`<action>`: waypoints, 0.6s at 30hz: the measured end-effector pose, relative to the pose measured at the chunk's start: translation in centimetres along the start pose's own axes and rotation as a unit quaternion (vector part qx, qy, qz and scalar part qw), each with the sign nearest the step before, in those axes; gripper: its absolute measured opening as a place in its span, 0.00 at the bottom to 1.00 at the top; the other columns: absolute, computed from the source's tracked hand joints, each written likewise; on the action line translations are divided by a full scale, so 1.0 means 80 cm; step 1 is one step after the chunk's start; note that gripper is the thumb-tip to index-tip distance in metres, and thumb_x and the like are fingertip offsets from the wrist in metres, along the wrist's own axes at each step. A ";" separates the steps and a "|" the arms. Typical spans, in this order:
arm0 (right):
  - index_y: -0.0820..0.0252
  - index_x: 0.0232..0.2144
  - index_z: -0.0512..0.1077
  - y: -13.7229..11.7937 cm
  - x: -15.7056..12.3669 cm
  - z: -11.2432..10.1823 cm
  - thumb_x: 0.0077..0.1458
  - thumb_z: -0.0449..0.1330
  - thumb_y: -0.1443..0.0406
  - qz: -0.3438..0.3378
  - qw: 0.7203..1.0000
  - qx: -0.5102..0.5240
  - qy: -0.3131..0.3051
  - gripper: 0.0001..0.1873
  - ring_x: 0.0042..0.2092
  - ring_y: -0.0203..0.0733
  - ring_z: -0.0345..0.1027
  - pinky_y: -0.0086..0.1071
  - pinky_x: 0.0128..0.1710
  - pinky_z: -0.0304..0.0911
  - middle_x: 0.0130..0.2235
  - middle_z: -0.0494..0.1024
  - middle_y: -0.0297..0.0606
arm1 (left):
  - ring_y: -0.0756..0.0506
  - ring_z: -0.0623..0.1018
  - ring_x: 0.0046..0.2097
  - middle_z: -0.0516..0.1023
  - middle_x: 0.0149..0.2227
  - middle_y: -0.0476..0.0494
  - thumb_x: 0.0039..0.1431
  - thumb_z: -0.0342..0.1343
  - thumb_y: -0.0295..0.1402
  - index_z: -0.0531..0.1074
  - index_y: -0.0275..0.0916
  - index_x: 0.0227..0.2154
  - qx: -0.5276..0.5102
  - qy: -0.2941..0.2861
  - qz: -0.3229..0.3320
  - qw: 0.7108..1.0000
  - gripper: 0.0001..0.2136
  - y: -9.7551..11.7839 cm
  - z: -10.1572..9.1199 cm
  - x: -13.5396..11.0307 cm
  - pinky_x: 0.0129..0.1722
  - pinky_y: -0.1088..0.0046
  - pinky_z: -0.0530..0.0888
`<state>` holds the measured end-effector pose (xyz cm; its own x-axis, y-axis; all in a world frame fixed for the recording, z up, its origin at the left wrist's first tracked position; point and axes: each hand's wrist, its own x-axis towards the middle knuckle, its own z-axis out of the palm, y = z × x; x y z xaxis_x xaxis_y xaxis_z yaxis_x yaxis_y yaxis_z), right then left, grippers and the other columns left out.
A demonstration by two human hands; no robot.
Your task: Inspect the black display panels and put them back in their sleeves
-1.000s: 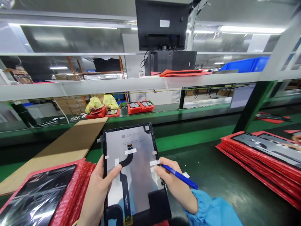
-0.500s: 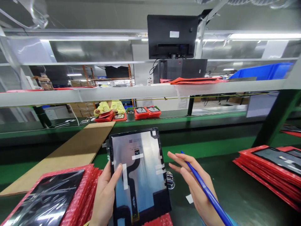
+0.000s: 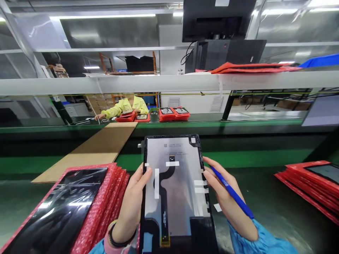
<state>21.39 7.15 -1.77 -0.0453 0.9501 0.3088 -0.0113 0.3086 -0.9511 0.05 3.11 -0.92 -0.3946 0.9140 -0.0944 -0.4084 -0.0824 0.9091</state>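
Observation:
A tablet screen point(image 3: 182, 201), its silvery back towards me, is held up at the centre with a black flex cable point(image 3: 164, 204) and white tape strips on it. My left hand point(image 3: 131, 208) grips its left edge, thumb on the back. At the right edge, the fingers of my right hand point(image 3: 226, 201) touch the frame. A slim blue pen-like tool point(image 3: 233, 194) lies between that hand's thumb and index finger. A small white piece point(image 3: 217, 207) rests on the bench beside the right hand.
Glossy black screen point(image 3: 60, 204) tops red bubble-wrap sleeves point(image 3: 112, 208) at left; more red sleeves point(image 3: 299, 183) are stacked right. A brown board point(image 3: 90, 151) slants behind. Across the bench, a person in yellow point(image 3: 123, 106) works near red stacks point(image 3: 173, 116). A shelf beam point(image 3: 159, 83) crosses above.
My right hand has moved in from beside the screen to its right edge, still holding the blue tool. The screen sits straighter. The view has tilted down; the far person's arm has reached out sideways.

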 end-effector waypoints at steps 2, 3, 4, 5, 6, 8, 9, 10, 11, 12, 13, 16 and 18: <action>0.53 0.51 0.69 0.004 0.003 0.000 0.55 0.62 0.55 0.014 1.000 0.001 0.004 0.22 0.49 0.53 0.73 0.43 0.49 0.68 0.45 0.81 0.41 | 0.43 0.75 0.53 0.80 0.47 0.50 0.52 0.62 0.38 0.76 0.46 0.44 -0.010 -0.024 -0.001 1.000 0.15 -0.001 0.001 0.001 0.54 0.70 0.69; 0.53 0.51 0.68 0.005 0.003 0.000 0.56 0.62 0.56 0.007 1.000 0.012 0.008 0.21 0.50 0.53 0.72 0.43 0.51 0.67 0.47 0.80 0.41 | 0.43 0.74 0.53 0.80 0.47 0.50 0.53 0.62 0.38 0.76 0.46 0.45 -0.012 -0.033 0.003 0.999 0.15 -0.002 0.002 0.001 0.54 0.70 0.69; 0.51 0.51 0.68 0.005 0.003 0.000 0.56 0.62 0.57 -0.006 0.999 0.030 0.013 0.21 0.53 0.52 0.70 0.42 0.53 0.66 0.51 0.78 0.40 | 0.44 0.74 0.54 0.80 0.47 0.50 0.53 0.62 0.38 0.76 0.45 0.46 -0.011 -0.042 0.009 0.999 0.16 -0.002 0.002 0.002 0.54 0.70 0.69; 0.50 0.51 0.67 0.003 0.002 0.001 0.56 0.62 0.59 -0.021 0.998 0.050 0.014 0.19 0.56 0.51 0.68 0.42 0.55 0.64 0.54 0.75 0.40 | 0.44 0.73 0.54 0.79 0.47 0.50 0.54 0.61 0.38 0.75 0.45 0.46 -0.008 -0.048 0.017 0.999 0.16 -0.003 0.002 0.002 0.55 0.71 0.68; 0.49 0.50 0.67 0.001 0.000 0.001 0.56 0.62 0.60 -0.036 0.997 0.068 0.017 0.18 0.58 0.50 0.65 0.43 0.57 0.62 0.57 0.72 0.39 | 0.44 0.73 0.55 0.79 0.48 0.50 0.54 0.61 0.38 0.75 0.45 0.47 0.000 -0.050 0.028 0.998 0.16 -0.003 0.001 0.002 0.55 0.72 0.67; 0.49 0.47 0.68 -0.005 -0.004 0.004 0.55 0.63 0.62 -0.052 0.994 0.097 0.023 0.16 0.60 0.50 0.62 0.46 0.60 0.57 0.59 0.70 0.38 | 0.44 0.73 0.55 0.78 0.49 0.49 0.55 0.60 0.39 0.74 0.45 0.48 0.037 -0.045 0.071 0.996 0.17 -0.005 -0.001 0.001 0.54 0.72 0.68; 0.49 0.46 0.68 -0.007 -0.007 0.006 0.55 0.64 0.63 -0.048 0.992 0.116 0.017 0.16 0.60 0.51 0.62 0.47 0.61 0.55 0.59 0.70 0.39 | 0.44 0.74 0.53 0.79 0.49 0.49 0.56 0.58 0.39 0.73 0.44 0.49 0.077 -0.038 0.111 0.990 0.17 -0.005 -0.002 0.000 0.52 0.73 0.69; 0.49 0.46 0.69 -0.010 -0.009 0.008 0.54 0.64 0.63 -0.034 0.989 0.145 0.000 0.17 0.61 0.51 0.61 0.49 0.62 0.54 0.58 0.70 0.40 | 0.44 0.77 0.50 0.80 0.47 0.48 0.57 0.57 0.39 0.73 0.44 0.49 0.127 -0.030 0.158 0.979 0.17 -0.007 -0.004 -0.001 0.49 0.73 0.71; 0.49 0.48 0.68 -0.011 -0.011 0.011 0.53 0.65 0.63 -0.010 0.983 0.183 -0.030 0.19 0.61 0.52 0.61 0.50 0.61 0.54 0.59 0.70 0.41 | 0.44 0.79 0.44 0.81 0.43 0.48 0.58 0.57 0.38 0.74 0.44 0.48 0.176 -0.018 0.201 0.963 0.16 -0.008 -0.005 -0.002 0.45 0.73 0.73; 0.49 0.50 0.68 -0.011 -0.013 0.013 0.53 0.65 0.60 0.023 0.970 0.230 -0.069 0.22 0.61 0.53 0.61 0.53 0.60 0.55 0.59 0.69 0.43 | 0.44 0.81 0.39 0.83 0.39 0.47 0.57 0.57 0.36 0.75 0.43 0.47 0.219 -0.018 0.243 0.945 0.15 -0.010 -0.007 -0.003 0.41 0.74 0.74; 0.48 0.52 0.67 -0.010 -0.013 0.014 0.52 0.65 0.56 0.058 0.952 0.279 -0.112 0.25 0.61 0.55 0.61 0.55 0.58 0.57 0.61 0.67 0.43 | 0.44 0.82 0.36 0.83 0.37 0.46 0.57 0.57 0.33 0.76 0.43 0.46 0.256 -0.041 0.289 0.922 0.14 -0.011 -0.009 -0.003 0.39 0.73 0.75; 0.49 0.51 0.70 -0.005 -0.012 0.014 0.46 0.61 0.42 0.146 0.897 0.370 -0.195 0.33 0.58 0.58 0.64 0.56 0.53 0.61 0.59 0.69 0.44 | 0.39 0.79 0.47 0.80 0.47 0.41 0.55 0.55 0.24 0.75 0.45 0.48 0.361 -0.225 0.436 0.793 0.18 -0.013 -0.014 -0.001 0.49 0.68 0.73; 0.53 0.41 0.77 -0.003 -0.011 0.012 0.42 0.58 0.36 0.188 0.893 0.355 -0.203 0.35 0.54 0.58 0.69 0.53 0.51 0.64 0.50 0.78 0.45 | 0.37 0.70 0.57 0.72 0.54 0.39 0.56 0.53 0.21 0.71 0.48 0.52 0.440 -0.317 0.529 0.653 0.23 -0.011 -0.014 0.001 0.55 0.62 0.67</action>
<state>20.49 6.18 -1.78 -0.5365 0.8403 0.0784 -0.5426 -0.2723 -0.7947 -0.53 2.85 -2.18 0.4598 0.5352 0.7086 0.5580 -0.7949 0.2383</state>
